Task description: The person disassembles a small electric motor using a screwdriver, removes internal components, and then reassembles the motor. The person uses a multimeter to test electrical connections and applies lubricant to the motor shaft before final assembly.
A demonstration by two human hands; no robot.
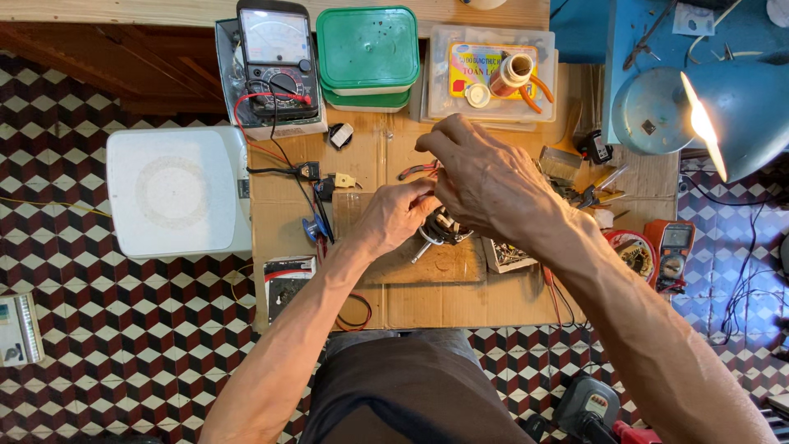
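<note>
Over a small cardboard-covered workbench [411,304], the left hand [394,215] pinches a small metal part [442,228] above a wooden block [436,261]; the right hand [485,177] curls closed over it, its grip hidden. The part could slip onto the tiled floor [123,345] if either pinch loosens.

Both hands meet over a small metal part [442,228] above the bench [427,300]: the left hand [394,215] pinches its near side, the right hand [485,177] arches over it. An analogue multimeter [278,62] and stacked green-lidded boxes [367,56] lie beyond the grip.
</note>
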